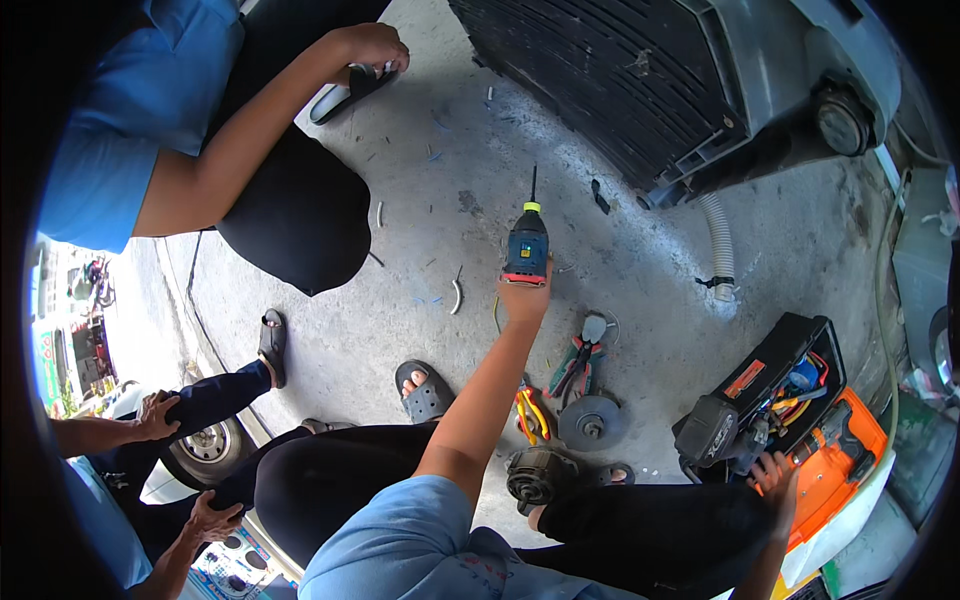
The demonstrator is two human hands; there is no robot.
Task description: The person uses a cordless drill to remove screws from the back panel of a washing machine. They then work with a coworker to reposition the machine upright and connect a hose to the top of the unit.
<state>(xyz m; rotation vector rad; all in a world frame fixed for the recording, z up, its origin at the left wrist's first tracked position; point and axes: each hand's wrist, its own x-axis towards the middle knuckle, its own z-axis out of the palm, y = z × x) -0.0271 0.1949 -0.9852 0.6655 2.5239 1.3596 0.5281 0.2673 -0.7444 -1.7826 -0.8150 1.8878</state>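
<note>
My left hand (527,300) is closed round the grip of a blue and black cordless driver (527,245) with a yellow collar. Its long dark bit (534,185) points away from me over the concrete floor, touching nothing that I can see. My right hand (775,482) is at the right with its fingers apart, beside the open toolbox (790,330) and close to a black tool (712,428) at its near corner. Whether it touches the box I cannot tell. Red-and-green-handled cutting pliers (575,368), yellow-and-red-handled pliers (531,415), a grey disc (590,422) and a round motor-like part (540,477) lie before me.
A large grey appliance (610,70) with a slatted dark panel stands at the far right, a ribbed hose (718,245) below it. An orange tray (850,455) adjoins the toolbox. One person (290,200) crouches at the far left; another (160,440) is at the near left.
</note>
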